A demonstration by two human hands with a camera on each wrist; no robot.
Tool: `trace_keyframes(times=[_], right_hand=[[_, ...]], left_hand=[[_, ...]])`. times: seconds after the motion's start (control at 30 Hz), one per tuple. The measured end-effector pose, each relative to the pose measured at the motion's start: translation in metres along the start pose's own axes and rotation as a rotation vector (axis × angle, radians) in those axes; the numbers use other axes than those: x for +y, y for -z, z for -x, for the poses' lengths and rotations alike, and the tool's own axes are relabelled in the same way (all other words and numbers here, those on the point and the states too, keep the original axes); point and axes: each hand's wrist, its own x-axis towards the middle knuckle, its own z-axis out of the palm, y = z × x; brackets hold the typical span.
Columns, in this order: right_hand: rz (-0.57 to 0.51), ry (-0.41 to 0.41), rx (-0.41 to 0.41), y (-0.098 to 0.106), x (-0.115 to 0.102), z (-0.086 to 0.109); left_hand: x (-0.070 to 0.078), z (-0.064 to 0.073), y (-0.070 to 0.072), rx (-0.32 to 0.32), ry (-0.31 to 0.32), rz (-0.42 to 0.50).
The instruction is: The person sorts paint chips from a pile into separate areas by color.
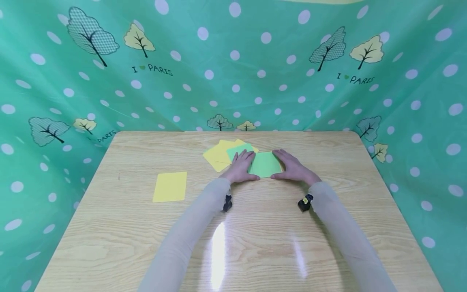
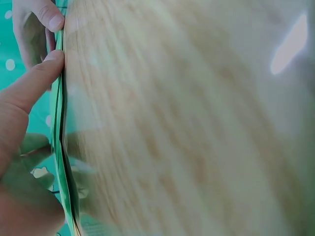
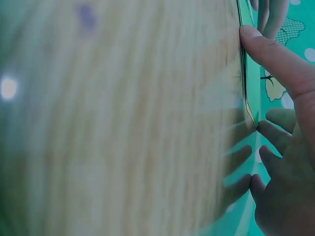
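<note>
A small stack of square paper sheets point(image 1: 266, 164) lies on the table with a green sheet on top. Its thin layered edge shows in both wrist views, and a sliver of yellow peeks out at its right side. My left hand point(image 1: 241, 167) grips the stack's left side, thumb point(image 2: 51, 63) at the near edge and fingers toward the far corner. On the right side my right hand point(image 1: 293, 167) holds it likewise, thumb point(image 3: 261, 42) at the near edge, forefinger by the far corner. The two thumbs stand a short way apart.
Left of the stack, fanned yellow sheets point(image 1: 217, 156) lie with another green sheet point(image 1: 235, 151) over them, partly behind my left hand. A lone yellow sheet point(image 1: 170, 187) lies farther left. The wooden table point(image 1: 120, 243) meets a green dotted curtain point(image 1: 237, 101) at its far edge.
</note>
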Motion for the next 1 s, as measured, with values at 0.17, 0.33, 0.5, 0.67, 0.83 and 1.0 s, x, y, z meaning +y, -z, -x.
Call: trace_keyframes(times=[0.17,0.33,0.5,0.67,0.83,1.0], right_hand=[[0.011,0.002,0.0,-0.002,0.001,0.0],[0.022,0.004,-0.026,-0.002,0.001,0.0],[0.035,0.005,-0.042,-0.002,0.0,0.002],[0.062,0.011,-0.034,-0.001,-0.003,0.005],[0.069,0.024,0.005,0.0,-0.009,0.01],[0.026,0.048,0.046,0.003,-0.017,0.015]], left_hand=[[-0.001,0.002,0.002,0.029,-0.019,0.021],[-0.001,0.004,0.003,0.053,-0.043,0.031],[-0.001,0.006,0.005,0.058,-0.069,0.045],[-0.002,0.009,0.006,0.055,-0.091,0.05],[-0.001,0.015,0.009,0.049,-0.139,0.096],[0.001,0.021,0.013,0.043,-0.153,0.13]])
